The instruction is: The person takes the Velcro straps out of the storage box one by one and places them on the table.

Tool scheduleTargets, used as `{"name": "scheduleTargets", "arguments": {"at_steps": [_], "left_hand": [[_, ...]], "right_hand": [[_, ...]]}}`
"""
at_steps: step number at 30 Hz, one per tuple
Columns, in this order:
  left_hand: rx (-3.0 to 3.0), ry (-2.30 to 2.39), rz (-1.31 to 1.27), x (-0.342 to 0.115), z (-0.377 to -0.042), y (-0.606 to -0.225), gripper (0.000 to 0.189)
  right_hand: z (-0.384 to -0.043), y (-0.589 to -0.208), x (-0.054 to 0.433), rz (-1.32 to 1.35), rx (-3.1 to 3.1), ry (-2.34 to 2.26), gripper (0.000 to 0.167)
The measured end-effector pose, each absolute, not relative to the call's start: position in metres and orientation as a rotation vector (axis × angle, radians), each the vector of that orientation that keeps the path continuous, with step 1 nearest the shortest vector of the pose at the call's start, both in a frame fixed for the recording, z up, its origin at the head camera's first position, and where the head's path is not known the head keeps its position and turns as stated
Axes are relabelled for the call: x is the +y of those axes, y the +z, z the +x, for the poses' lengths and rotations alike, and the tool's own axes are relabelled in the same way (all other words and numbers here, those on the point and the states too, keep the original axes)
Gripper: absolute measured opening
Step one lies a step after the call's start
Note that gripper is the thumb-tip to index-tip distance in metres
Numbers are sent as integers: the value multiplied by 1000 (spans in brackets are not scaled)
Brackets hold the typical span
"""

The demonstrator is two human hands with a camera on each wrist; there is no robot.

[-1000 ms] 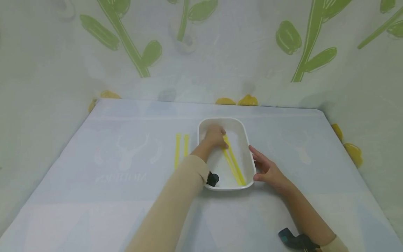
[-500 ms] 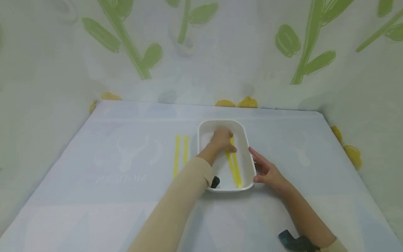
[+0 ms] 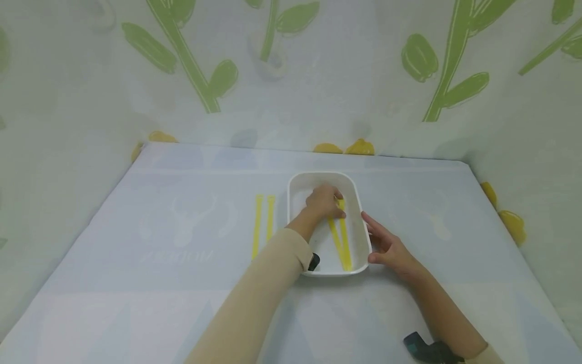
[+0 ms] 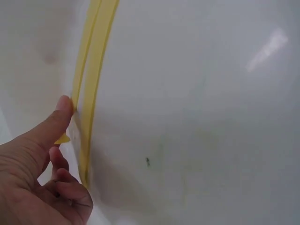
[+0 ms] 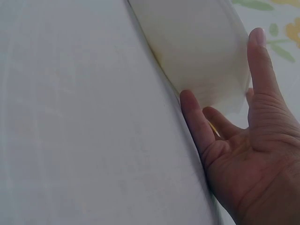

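Head view: the upper part of the frame is filled by a pale backdrop (image 3: 354, 91) printed with green leaves, and the lower part by the pale table (image 3: 159, 318). Just right of the frame's centre, a white tray (image 3: 325, 247) is set on it. Against the tray's lower right side the right hand (image 3: 393, 255) is laid, its fingers loosely extended, apparently as a steadying touch; nothing is seen to be grasped by it. At the centre of the frame, inside the tray, the left hand (image 3: 325, 202) is placed, and by its grip a yellow strip (image 3: 345, 242) is pinched near the upper end. Close beside it in the tray, a second strip (image 3: 335, 237) is seen, angled to almost meet it at the bottom. Outside, left of the tray, two more strips (image 3: 257, 227) are laid side by side, their lower parts covered by the sleeve. The work is judged about half done: two strips are in the tray and being straightened, it seems, while two are left outside, untouched.
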State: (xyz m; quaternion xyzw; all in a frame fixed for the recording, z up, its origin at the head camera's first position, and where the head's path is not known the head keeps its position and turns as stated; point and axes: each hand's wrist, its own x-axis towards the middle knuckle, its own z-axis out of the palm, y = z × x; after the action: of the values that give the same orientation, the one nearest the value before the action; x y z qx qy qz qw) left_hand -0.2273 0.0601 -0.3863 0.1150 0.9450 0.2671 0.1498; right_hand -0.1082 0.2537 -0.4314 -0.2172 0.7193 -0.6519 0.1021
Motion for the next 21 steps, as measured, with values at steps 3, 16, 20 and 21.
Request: {"name": "scheduleTargets", "arguments": {"at_steps": [3, 16, 20, 21], "left_hand": [[2712, 753, 357, 62, -228, -386, 44], [2627, 969, 390, 57, -230, -373, 42], [2519, 1153, 442, 54, -234, -371, 43], [2471, 1217, 459, 54, -235, -371, 44]], "right_hand": [[-108, -431, 254, -644, 2112, -1937, 89], [-108, -429, 252, -554, 2166, -1883, 88], [-109, -428, 253, -542, 2176, -1864, 89], [-109, -428, 253, -540, 2179, -1859, 89]]}}
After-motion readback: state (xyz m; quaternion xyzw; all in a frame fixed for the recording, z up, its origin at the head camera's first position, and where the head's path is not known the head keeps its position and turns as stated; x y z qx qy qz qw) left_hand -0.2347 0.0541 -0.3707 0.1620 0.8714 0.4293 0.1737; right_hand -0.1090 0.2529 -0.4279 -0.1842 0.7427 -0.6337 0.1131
